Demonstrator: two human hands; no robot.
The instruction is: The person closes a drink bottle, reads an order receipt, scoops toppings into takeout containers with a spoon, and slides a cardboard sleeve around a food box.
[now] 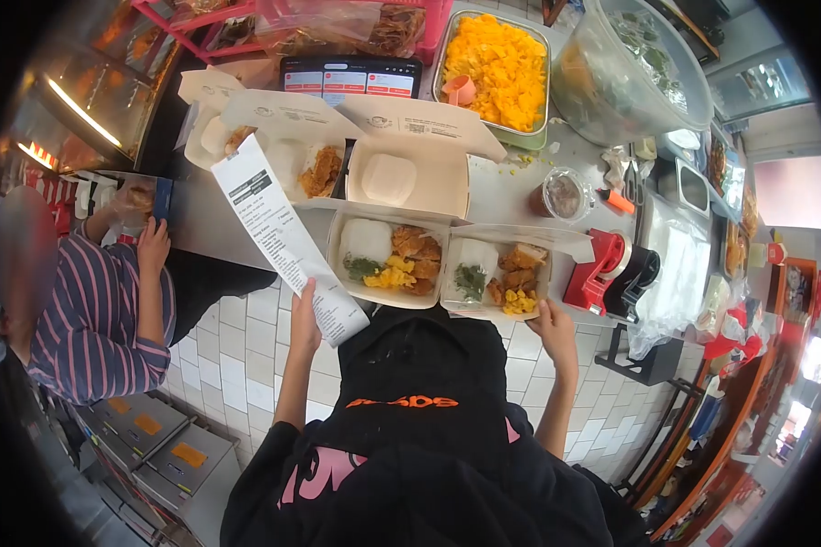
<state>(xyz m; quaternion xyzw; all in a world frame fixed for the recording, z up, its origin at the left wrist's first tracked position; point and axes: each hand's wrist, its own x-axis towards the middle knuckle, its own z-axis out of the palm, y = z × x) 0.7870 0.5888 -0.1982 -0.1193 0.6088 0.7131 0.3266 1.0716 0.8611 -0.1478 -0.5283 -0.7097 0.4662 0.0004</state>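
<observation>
My left hand (pixel 306 321) is closed on a long printed receipt (pixel 278 232), which slants up over the counter. My right hand (pixel 555 335) grips the front right corner of an open takeaway box (pixel 491 308) with rice, chopped greens, fried chicken and yellow scrambled egg in it. Touching its left side is a second open takeaway box (pixel 388 296) with similar food. Behind them stands an open box (pixel 447 190) holding only a mound of rice. Farther left, another open box (pixel 287 187) contains rice and fried chicken, partly hidden by the receipt.
A metal tray of scrambled egg (pixel 497 73) with a pink scoop sits at the back, beside a tablet (pixel 351 80). To the right are a large clear tub (pixel 629 82), a lidded cup (pixel 566 194) and a red tape dispenser (pixel 602 273). A co-worker in a striped shirt (pixel 96 310) stands left.
</observation>
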